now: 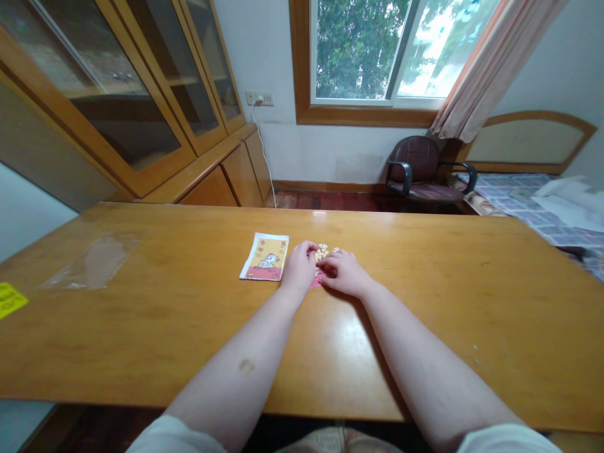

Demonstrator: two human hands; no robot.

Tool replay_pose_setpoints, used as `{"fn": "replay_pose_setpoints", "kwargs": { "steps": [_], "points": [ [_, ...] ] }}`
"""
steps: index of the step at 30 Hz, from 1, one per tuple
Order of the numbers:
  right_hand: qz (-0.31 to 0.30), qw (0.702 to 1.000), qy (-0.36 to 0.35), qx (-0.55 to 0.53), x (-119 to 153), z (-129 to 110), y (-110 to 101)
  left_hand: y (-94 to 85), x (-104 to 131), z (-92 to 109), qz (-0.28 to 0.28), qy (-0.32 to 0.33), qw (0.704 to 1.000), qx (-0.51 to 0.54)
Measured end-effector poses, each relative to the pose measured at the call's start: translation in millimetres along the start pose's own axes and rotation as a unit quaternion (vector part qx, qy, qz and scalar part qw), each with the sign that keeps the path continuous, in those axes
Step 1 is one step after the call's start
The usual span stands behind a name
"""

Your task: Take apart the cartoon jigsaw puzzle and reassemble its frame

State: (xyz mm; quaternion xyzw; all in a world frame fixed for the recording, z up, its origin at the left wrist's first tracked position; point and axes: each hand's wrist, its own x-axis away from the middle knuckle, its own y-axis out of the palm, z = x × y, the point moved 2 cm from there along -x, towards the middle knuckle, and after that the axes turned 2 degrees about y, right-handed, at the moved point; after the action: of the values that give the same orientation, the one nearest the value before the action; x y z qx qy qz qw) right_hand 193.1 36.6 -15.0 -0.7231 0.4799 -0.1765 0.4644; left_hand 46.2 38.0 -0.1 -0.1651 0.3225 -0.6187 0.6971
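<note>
Small jigsaw puzzle pieces (pixel 322 250), cream and yellow at the far side, lie in a cluster on the wooden table (pixel 189 340). Pink pieces (pixel 317 279) show at the near side, partly under my fingers. My left hand (pixel 299 263) curls over the cluster's left edge, fingers bent down onto the pieces. From the right, my right hand (pixel 346 272) reaches in, thumb and fingers closed around pieces by the pink part. The fingertips of both hands are partly hidden. Just left of my left hand lies a picture card (pixel 267 257) showing a white animal on yellow and pink.
A clear plastic bag (pixel 97 261) lies flat at the table's left, near a yellow label (pixel 10 300). Beyond the table stand a glass-door cabinet (pixel 189 151), an office chair (pixel 419 167) and a bed (pixel 523 192) under a curtained window.
</note>
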Motion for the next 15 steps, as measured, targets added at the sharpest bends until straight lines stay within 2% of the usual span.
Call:
{"fn": "replay_pose_setpoints", "kwargs": {
  "steps": [6, 10, 12, 15],
  "points": [
    [-0.018, 0.999, 0.024, -0.032, -2.9, 1.5, 2.2, -0.8, 0.8, -0.7, -0.016, 0.005, 0.998, -0.055],
    [0.007, 0.999, 0.038, -0.029, -3.7, 3.4, 0.7, 1.6, 1.3, -3.4, -0.031, 0.026, 0.993, -0.112],
    [0.018, 1.000, 0.022, -0.012, -2.2, 1.8, 0.1, 1.5, 1.7, -3.6, -0.031, 0.025, 0.993, -0.114],
    [-0.003, 1.000, -0.025, 0.012, 0.6, -2.4, 1.3, 0.2, 2.2, -2.5, -0.023, 0.011, 0.996, -0.084]
  ]
}}
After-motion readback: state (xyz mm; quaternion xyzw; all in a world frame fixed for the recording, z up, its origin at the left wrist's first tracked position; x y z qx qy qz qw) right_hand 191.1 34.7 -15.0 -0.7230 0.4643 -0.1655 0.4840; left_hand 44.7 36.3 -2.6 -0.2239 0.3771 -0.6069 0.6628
